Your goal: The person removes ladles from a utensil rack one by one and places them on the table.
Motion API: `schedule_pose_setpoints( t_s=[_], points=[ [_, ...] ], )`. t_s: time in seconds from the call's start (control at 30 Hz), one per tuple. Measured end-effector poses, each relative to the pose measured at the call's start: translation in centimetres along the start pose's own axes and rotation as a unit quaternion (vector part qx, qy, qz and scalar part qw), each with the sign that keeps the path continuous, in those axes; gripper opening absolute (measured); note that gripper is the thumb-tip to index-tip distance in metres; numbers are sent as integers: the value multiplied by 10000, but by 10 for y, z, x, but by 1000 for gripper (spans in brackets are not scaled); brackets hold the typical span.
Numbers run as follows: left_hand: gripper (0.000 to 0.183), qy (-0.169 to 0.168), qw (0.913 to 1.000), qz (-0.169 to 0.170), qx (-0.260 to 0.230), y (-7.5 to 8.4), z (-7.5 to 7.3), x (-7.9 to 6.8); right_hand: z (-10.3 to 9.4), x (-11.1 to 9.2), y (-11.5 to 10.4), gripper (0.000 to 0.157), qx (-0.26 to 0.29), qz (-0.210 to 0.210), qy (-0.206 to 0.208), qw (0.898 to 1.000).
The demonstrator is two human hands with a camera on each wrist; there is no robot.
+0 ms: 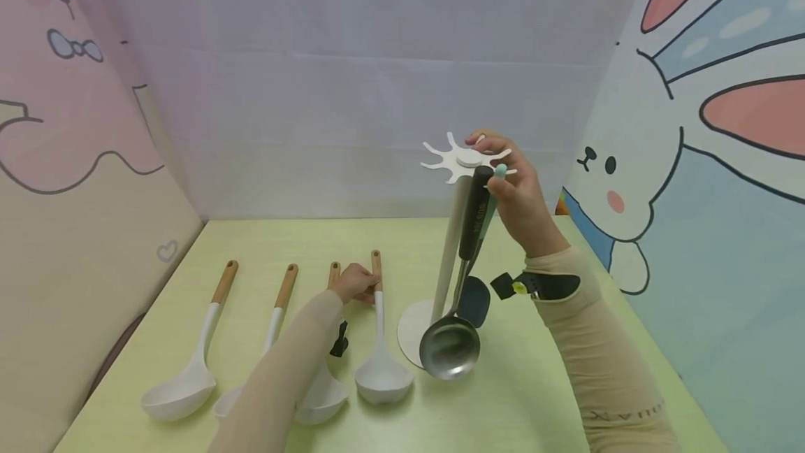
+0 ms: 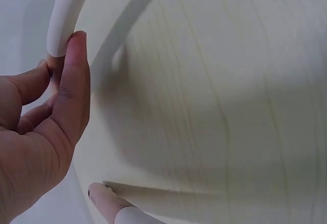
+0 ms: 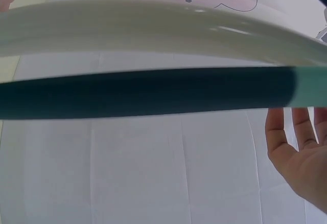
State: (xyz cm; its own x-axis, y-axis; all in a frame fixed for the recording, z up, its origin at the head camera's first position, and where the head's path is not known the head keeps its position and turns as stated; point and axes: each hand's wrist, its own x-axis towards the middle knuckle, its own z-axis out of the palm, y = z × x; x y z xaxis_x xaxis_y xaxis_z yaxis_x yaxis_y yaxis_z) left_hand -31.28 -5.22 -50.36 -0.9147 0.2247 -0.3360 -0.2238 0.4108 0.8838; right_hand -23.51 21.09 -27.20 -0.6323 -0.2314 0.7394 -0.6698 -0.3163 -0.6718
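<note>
My left hand pinches the wooden handle of a white ladle, the rightmost of the row. In the left wrist view, thumb and fingers meet where wood joins the white shaft, its shadow falling apart from it. My right hand grips the hooked top of a white utensil rack, fingers above and thumb below. A steel ladle with a black handle hangs there. Behind it hangs a dark utensil; its mint handle end crosses the right fingers in the right wrist view.
Left of the held ladle lie more white ladles with wooden handles, including one at the far left; my left forearm partly covers the others. The rack's round base stands on the pale table. Cartoon-printed sheets flank both sides.
</note>
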Motion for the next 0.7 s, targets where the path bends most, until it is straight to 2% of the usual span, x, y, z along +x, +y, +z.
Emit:
schedule_pose_setpoints(
  t_s=[0.17, 0.33, 0.5, 0.63, 0.7],
  points=[
    [25, -1, 9996, -8, 282, -2, 1, 0, 3, 0, -1, 51, -27, -20, 8, 10000],
    [23, 21, 9997, -84, 238, -3, 2, 2, 1, 0, 0, 51, 12, 19, 48, 10000],
    [23, 66, 9994, -8, 348, -2, 1, 1, -1, 0, 1, 50, 58, 27, 46, 10000],
    [24, 168, 9975, 124, 670, -1, 0, -2, 1, -1, -1, 51, 48, 137, 77, 9999],
    [22, 292, 9940, 258, 1024, 2, -2, -5, 2, -2, -3, 52, 59, 190, 96, 9998]
  ],
)
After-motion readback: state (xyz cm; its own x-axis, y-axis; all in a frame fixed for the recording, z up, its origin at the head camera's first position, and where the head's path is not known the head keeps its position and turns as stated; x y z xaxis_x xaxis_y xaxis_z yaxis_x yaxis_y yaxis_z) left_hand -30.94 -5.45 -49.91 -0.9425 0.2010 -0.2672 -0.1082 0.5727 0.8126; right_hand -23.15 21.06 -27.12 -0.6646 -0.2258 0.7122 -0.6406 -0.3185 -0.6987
